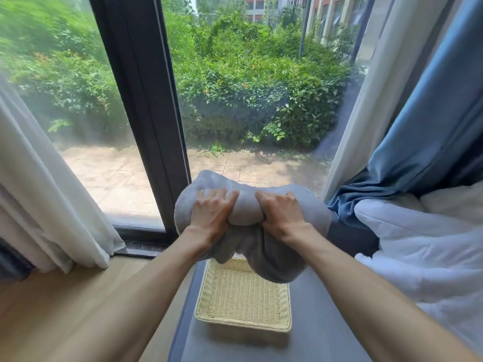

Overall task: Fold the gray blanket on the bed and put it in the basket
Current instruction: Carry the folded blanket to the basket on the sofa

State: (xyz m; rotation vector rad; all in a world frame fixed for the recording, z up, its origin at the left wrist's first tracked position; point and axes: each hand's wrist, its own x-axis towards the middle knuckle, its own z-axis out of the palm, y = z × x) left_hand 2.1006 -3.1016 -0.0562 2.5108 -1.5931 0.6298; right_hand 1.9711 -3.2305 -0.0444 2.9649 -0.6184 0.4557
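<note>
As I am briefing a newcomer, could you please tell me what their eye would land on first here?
First, the gray blanket, bunched into a bundle and gripped by the left hand and the right hand at the centre of the view. Just below it a pale wicker basket sits on a dark gray surface. Behind, a tall window full of green shrubs, a blue curtain at right.

Both bare forearms extend forward, converging. Left hand [210, 214] and right hand [281, 215] sit side by side at equal height, backs toward the camera, fingers curled into one held bundle between them.
</note>
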